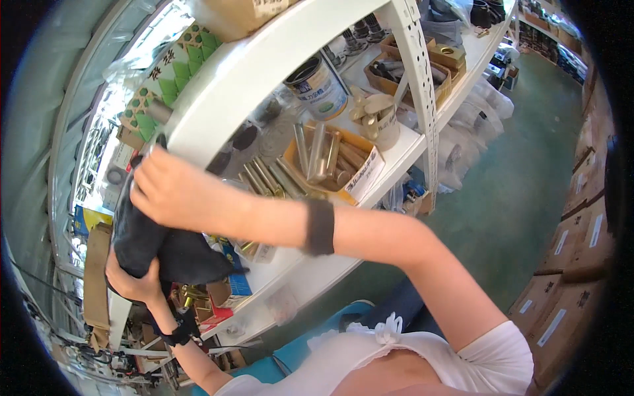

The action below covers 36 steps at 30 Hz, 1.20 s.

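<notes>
A soft black fabric item (188,257), perhaps a bag, hangs in folds between my hands at the left, in front of the shelf. My right hand (178,191) is closed on its upper edge, the fingertips bent together near a dark strap or cord. Below, my left hand (135,280) grips the lower part of the fabric, thumb on the near side and the other fingers partly hidden. A black band (320,228) circles my right forearm, and a black device (178,328) is strapped to my left wrist.
White metal shelving (264,66) curves close above my right hand. On it stand a yellow bin (337,188) of metal cylinders, a paint can (317,86) and a white cup (381,129). Cardboard boxes (555,317) line the right side, across the green floor (489,198).
</notes>
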Available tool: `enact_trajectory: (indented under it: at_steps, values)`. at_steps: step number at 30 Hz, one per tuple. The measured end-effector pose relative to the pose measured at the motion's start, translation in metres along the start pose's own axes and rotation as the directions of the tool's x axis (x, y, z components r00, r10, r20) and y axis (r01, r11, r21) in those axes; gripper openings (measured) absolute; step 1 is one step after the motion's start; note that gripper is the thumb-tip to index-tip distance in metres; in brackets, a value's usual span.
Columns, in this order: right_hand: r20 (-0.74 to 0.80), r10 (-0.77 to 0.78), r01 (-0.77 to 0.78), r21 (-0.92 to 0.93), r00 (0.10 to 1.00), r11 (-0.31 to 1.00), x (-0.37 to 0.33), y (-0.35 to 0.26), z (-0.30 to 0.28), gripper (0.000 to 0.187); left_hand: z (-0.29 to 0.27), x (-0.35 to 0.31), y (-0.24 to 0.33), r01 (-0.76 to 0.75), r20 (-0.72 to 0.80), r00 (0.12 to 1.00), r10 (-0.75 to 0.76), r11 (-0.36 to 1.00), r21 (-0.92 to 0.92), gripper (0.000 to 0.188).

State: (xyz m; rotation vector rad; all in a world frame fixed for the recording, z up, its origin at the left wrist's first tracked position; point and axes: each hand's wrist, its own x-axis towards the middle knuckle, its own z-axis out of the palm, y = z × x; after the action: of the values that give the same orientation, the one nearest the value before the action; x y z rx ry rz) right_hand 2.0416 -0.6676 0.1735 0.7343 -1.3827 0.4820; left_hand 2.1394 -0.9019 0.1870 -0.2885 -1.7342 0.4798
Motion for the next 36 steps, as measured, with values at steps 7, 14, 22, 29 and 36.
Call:
enact_trajectory:
  at_steps: [7, 14, 22, 29, 36]
  values:
    - [0.334, 0.065, -0.067, -0.004, 0.941, 0.998, -0.004, -0.017, -0.009, 0.029, -0.001, -0.02, -0.003, -0.006, 0.047, 0.999, 0.006, 1.0, 0.004, 0.069]
    - [0.551, 0.122, -0.09, -0.085, 0.826, 0.992, 0.002, -0.016, -0.027, 0.034, 0.002, -0.024, 0.017, 0.172, 0.153, 0.974, -0.165, 0.984, -0.035, 0.055]
    - [0.645, 0.205, -0.321, 0.066, 0.736, 0.945, 0.013, -0.007, -0.046, 0.034, -0.013, 0.009, 0.052, 0.362, 0.318, 0.895, -0.314, 0.926, -0.104, 0.051]
    - [0.562, 0.288, -0.447, 0.165, 0.775, 0.879, 0.012, 0.018, -0.075, 0.024, -0.019, 0.042, 0.095, 0.405, 0.463, 0.846, -0.265, 0.884, -0.234, 0.041]
    - [0.592, 0.346, -0.444, 0.023, 0.728, 0.896, 0.008, 0.079, -0.109, 0.039, -0.008, 0.085, 0.151, 0.474, 0.534, 0.816, -0.219, 0.783, -0.403, 0.039]
